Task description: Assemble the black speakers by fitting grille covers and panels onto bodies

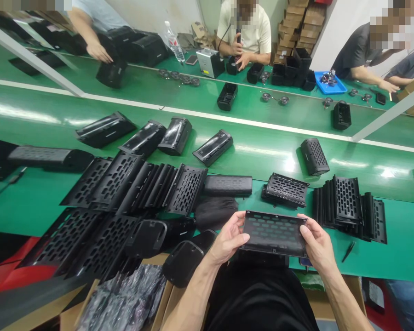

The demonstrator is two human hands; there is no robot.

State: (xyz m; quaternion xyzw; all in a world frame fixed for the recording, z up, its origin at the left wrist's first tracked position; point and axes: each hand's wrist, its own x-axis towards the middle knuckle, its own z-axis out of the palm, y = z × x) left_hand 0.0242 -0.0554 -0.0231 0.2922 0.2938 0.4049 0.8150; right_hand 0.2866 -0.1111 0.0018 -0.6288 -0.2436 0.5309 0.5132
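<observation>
Between my two hands a black slotted panel [275,233] is held level over the front edge of the green table. My left hand [229,238] grips its left end, thumb on the face and fingers behind. The right end is pinched by my right hand [315,239] in the same way. Green shows through the panel's slots. Just beyond it lie a small stack of slotted panels [286,189], a dark cloth-like bundle [216,212] and a black speaker-shaped piece [228,185]. More panels stand stacked at the right [347,200].
Many slotted panels [115,181] spread across the left. Black housings [214,147] lie on the green belt [262,131]. An open carton [124,299] with plastic-wrapped items is below left. A pen [348,252] lies at right. Several people work across the table.
</observation>
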